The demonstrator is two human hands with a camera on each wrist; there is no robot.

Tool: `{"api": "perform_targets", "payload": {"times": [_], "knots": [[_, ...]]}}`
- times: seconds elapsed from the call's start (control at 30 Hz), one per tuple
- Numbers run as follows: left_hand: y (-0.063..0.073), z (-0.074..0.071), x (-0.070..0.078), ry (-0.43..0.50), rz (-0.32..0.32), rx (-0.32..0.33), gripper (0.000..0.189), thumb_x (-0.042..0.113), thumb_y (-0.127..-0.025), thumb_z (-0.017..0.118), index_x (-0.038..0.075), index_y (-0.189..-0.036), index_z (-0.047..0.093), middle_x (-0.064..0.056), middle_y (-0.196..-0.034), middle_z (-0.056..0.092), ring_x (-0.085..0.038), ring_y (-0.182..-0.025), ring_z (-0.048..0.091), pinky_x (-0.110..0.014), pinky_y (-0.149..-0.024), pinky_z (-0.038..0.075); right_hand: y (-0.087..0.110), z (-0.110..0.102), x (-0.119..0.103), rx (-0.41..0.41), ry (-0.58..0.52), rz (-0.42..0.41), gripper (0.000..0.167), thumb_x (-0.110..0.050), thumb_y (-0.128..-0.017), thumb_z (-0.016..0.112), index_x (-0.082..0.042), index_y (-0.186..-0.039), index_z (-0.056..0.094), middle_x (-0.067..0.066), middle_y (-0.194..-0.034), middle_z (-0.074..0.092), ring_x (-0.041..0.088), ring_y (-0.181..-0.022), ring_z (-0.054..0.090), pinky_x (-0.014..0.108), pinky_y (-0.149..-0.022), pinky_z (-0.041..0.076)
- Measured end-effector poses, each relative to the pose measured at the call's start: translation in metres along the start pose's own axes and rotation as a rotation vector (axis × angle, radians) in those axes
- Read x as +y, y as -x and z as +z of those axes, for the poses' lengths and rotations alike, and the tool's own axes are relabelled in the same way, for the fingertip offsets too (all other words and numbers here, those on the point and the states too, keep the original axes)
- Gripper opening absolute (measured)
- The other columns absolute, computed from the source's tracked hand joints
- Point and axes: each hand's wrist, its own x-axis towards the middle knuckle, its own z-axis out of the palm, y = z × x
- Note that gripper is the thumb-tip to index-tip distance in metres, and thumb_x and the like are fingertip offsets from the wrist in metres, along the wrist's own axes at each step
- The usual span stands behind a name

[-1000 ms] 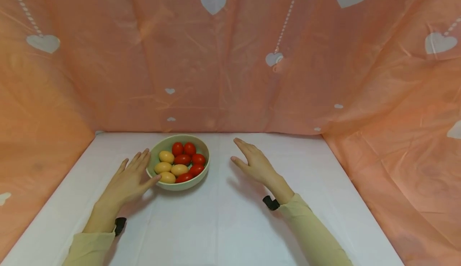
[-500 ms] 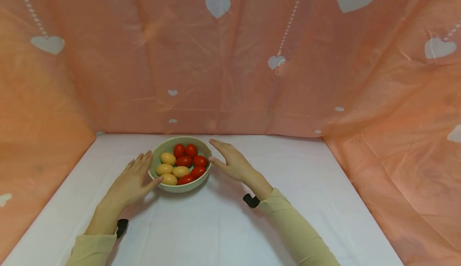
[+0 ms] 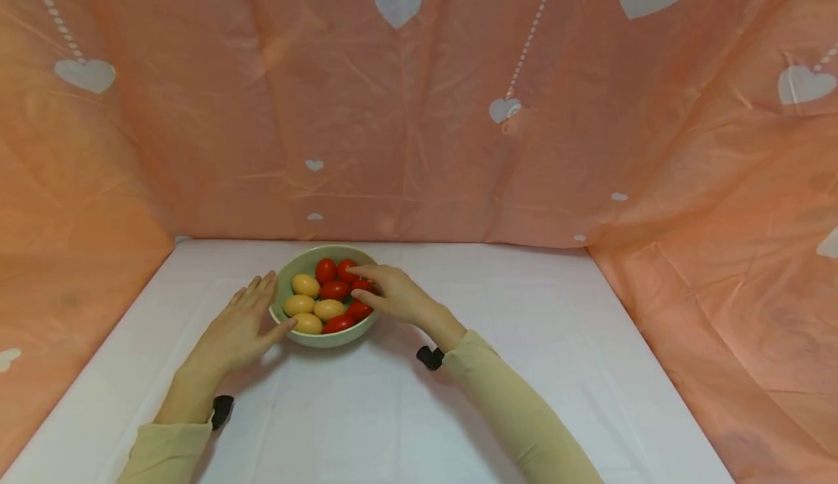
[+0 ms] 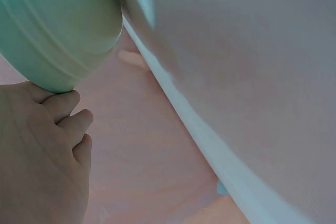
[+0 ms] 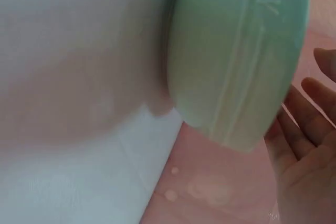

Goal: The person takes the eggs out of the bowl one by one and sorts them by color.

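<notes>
A pale green bowl (image 3: 335,339) stands at the back left of the white table. Inside are several smooth red ovals that look like small tomatoes (image 3: 334,291) and several pale yellow, egg-shaped pieces (image 3: 299,306). My left hand (image 3: 234,331) rests at the bowl's left side, fingers extended along the rim and thumb over the near edge. In the left wrist view its fingertips meet the bowl's wall (image 4: 63,30). My right hand (image 3: 399,296) reaches over the right rim, its thumb and fingers spread above the red ovals and partly hiding them. Nothing shows between them.
The white-covered table (image 3: 524,338) extends in front of the bowl and to its right. A peach curtain (image 3: 445,142) with white hearts encloses the back and both sides. Black wrist cameras (image 3: 430,357) sit beneath both wrists.
My right hand has moved left from beside the bowl to over its right rim and the red ovals. The left hand has stayed at the bowl's left side.
</notes>
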Motion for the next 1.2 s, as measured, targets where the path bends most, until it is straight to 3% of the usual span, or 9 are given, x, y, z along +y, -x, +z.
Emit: {"api": "perform_targets", "payload": {"times": [0.3,0.67,1.2], "knots": [[0.001,0.004,0.000,-0.006,-0.004,0.004,0.094,0.053,-0.101,0.060,-0.015,-0.157,0.025,-0.035,-0.164,0.025,-0.054,-0.151,0.024,-0.064,-0.124,0.021,-0.016,0.017,-0.001,-0.090,0.093,-0.068,0.036,-0.016,-0.103,0.067,-0.005,-0.137,0.067,0.010,-0.135,0.069,0.023,-0.128,0.063,0.028,-0.112,0.047],[0.002,0.003,0.003,-0.002,-0.002,0.001,0.093,0.052,-0.102,0.059,-0.014,-0.158,0.024,-0.034,-0.165,0.024,-0.053,-0.151,0.023,-0.063,-0.124,0.020,-0.032,0.021,-0.010,-0.219,0.170,-0.093,0.031,-0.016,-0.103,0.067,-0.013,-0.134,0.072,-0.002,-0.127,0.074,0.013,-0.115,0.068,0.017,-0.103,0.048],[0.001,0.000,0.002,0.002,-0.003,-0.001,0.094,0.053,-0.102,0.059,-0.013,-0.159,0.022,-0.033,-0.166,0.022,-0.053,-0.152,0.023,-0.063,-0.125,0.019,-0.050,0.028,-0.009,-0.331,0.225,-0.080,0.035,-0.028,-0.100,0.071,-0.022,-0.135,0.072,-0.005,-0.133,0.070,0.009,-0.125,0.059,0.016,-0.109,0.042]]}}
